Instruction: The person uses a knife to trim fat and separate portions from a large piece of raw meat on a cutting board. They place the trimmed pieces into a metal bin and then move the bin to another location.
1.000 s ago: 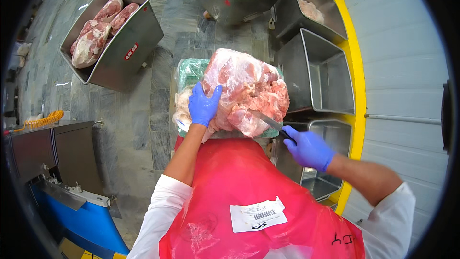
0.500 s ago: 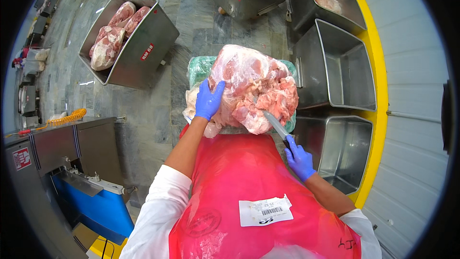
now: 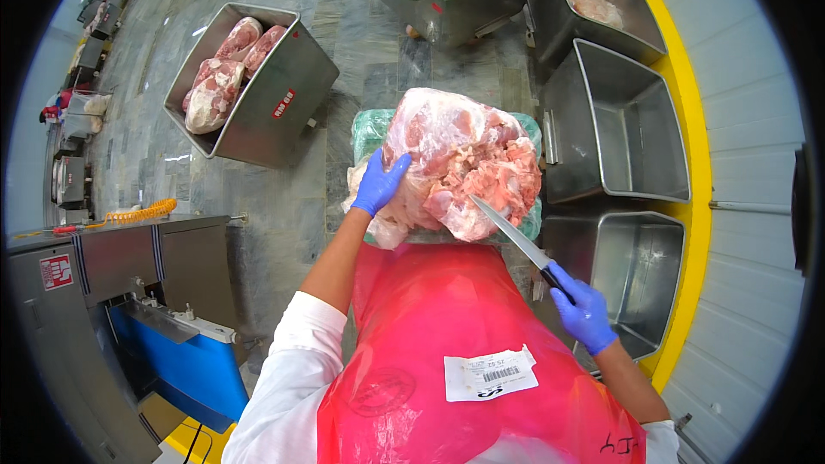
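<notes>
A large piece of pink raw meat point(image 3: 451, 129) with white fat and a ragged cut section lies on a green plastic-wrapped block point(image 3: 363, 131), with pale material under its left side. My left hand point(image 3: 379, 185), in a blue glove, grips the meat's left edge with the thumb toward the middle. My right hand point(image 3: 584, 314), also gloved, is closed round the black handle of a long knife point(image 3: 509, 230), whose blade tip points at the lower middle of the meat. A red plastic apron point(image 3: 412, 309) covers my front below the block.
A steel bin point(image 3: 292, 112) of meat stands back left. More steel bins point(image 3: 468, 17) stand behind and along the right point(image 3: 632, 120), one holding pale pieces point(image 3: 589, 2), beside a yellow edge point(image 3: 687, 137). A steel machine point(image 3: 185, 262) with blue panel point(image 3: 172, 352) is at left.
My right hand and the knife first moved upright toward the meat, then back down and right, so more blade shows. My left hand stays on the meat. The whole view has shifted right.
</notes>
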Tool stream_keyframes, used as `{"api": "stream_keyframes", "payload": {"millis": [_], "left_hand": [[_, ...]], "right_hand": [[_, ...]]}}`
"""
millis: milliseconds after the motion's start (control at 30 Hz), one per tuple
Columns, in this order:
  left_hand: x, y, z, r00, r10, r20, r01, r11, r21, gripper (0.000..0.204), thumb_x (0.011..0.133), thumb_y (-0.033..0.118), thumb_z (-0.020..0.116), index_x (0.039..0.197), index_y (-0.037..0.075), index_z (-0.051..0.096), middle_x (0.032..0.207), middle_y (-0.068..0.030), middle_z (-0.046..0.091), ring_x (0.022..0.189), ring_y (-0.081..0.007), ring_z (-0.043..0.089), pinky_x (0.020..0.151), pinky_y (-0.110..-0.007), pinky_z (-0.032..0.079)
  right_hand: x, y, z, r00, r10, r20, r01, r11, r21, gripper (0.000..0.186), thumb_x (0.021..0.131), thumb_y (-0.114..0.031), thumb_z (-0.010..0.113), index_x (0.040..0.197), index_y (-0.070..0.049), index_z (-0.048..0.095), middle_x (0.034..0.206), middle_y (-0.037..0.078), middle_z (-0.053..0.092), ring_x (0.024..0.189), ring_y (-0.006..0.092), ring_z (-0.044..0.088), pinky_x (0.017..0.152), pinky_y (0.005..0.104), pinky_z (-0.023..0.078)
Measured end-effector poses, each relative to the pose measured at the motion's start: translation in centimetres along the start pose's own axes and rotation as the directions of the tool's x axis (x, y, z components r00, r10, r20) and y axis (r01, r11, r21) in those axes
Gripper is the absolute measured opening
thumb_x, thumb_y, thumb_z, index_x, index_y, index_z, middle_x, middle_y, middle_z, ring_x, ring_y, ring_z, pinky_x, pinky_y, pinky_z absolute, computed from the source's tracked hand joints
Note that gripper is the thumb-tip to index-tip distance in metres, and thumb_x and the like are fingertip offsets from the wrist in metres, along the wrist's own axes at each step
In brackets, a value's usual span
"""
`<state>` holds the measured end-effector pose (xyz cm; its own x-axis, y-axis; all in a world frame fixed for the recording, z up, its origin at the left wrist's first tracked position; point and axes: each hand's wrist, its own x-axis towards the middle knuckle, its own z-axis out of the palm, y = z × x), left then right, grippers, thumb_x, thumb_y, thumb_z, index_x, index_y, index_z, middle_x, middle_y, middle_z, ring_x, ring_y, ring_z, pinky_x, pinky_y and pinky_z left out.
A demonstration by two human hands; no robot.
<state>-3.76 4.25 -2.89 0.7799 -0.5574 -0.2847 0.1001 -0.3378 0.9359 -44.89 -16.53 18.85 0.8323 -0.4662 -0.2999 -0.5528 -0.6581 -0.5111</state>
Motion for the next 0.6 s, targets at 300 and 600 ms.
{"api": "stream_keyframes", "payload": {"millis": [300, 600], "left_hand": [[1.9, -3.2, 0.4, 0.998, -0.052, -0.034, 0.049, 0.997, -0.062, 0.103, 0.089, 0.058, 0.081, 0.158, -0.006, 0.039, 0.154, -0.0260, 0.055, 0.142, -0.0340, 0.056, 0.118, -0.041, 0.043], [-0.3, 0.2, 0.5, 0.989, -0.108, -0.102, 0.114, 0.992, 0.050, 0.111, 0.085, 0.069, 0.077, 0.158, -0.006, 0.040, 0.155, -0.0291, 0.053, 0.144, -0.0394, 0.054, 0.118, -0.044, 0.043]], "right_hand": [[5.1, -10.5, -8.2, 0.971, -0.056, 0.233, 0.153, 0.892, -0.425, 0.047, 0.099, -0.030, 0.068, 0.145, -0.024, 0.065, 0.086, 0.017, 0.074, 0.076, 0.0410, 0.071, 0.069, 0.0532, 0.057], [13.7, -20.9, -11.8, 0.832, 0.154, 0.533, 0.274, 0.721, -0.637, 0.042, 0.101, -0.032, 0.062, 0.141, -0.018, 0.066, 0.097, 0.020, 0.075, 0.092, 0.0427, 0.073, 0.082, 0.0542, 0.058]]}}
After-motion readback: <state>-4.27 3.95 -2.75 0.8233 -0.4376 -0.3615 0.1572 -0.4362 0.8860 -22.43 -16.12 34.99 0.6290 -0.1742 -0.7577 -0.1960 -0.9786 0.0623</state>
